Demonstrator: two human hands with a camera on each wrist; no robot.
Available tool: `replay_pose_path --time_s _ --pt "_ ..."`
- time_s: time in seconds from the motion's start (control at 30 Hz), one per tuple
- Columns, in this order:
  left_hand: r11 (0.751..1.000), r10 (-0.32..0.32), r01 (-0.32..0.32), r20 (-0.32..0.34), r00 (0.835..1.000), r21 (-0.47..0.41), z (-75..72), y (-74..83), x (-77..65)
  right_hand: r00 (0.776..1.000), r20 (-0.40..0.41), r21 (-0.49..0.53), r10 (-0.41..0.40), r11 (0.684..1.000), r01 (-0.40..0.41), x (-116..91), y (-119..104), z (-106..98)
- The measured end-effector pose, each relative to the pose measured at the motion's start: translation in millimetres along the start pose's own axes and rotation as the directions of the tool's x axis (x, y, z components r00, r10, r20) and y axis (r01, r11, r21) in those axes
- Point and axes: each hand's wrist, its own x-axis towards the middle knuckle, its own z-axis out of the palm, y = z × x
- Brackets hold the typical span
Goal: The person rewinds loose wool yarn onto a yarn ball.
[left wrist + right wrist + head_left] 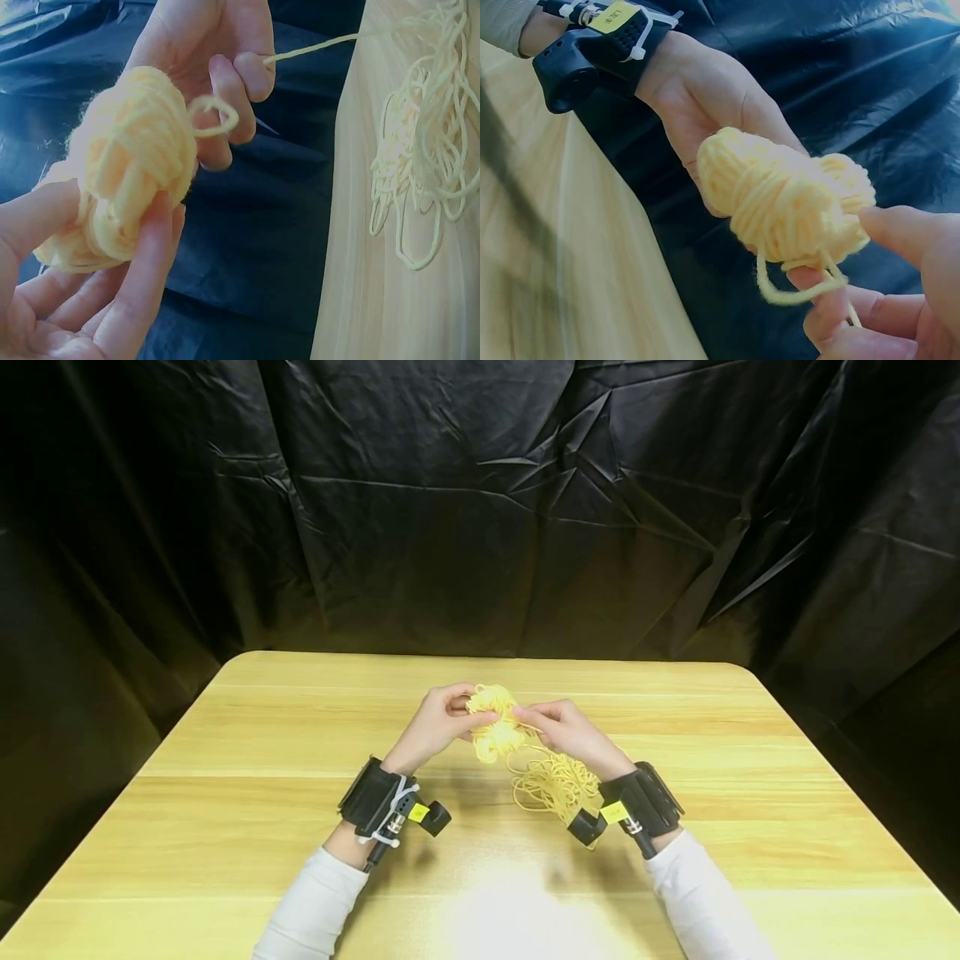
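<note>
A small bundle of yellow yarn is up above the table, wound thick with a narrower middle. My left hand grips it between thumb and fingers from the left. Close on the other side, my right hand holds the yarn strand in its curled fingers. In the right wrist view, that hand's index fingertip touches the bundle. A short slack loop hangs off the bundle near the right fingers. From the right hand the strand runs to a loose yarn pile on the table.
The wooden table has rounded far corners. Behind it hangs a creased black sheet. Each wrist wears a black strap with a small camera, and the right one hangs over the edge of the loose pile.
</note>
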Motion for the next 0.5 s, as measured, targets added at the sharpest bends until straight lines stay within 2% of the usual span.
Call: replay_pose_path --time_s 0.13,0.37,0.5 --pt "1.000 -0.008 0.008 -0.015 1.000 -0.002 0.6 -1.0 0.8 1.000 -0.014 -0.005 0.012 1.000 -0.012 -1.4 -1.7 -1.8" --pt "1.000 -0.020 0.020 -0.033 0.999 0.001 1.7 -0.5 0.9 0.999 -0.010 -0.028 -0.049 0.998 0.049 -1.5 0.2 -2.8" --pt "1.000 -0.026 0.027 -0.040 0.999 0.007 1.6 -0.2 1.3 0.999 -0.023 -0.016 -0.049 0.999 0.048 -1.9 1.1 -3.6"
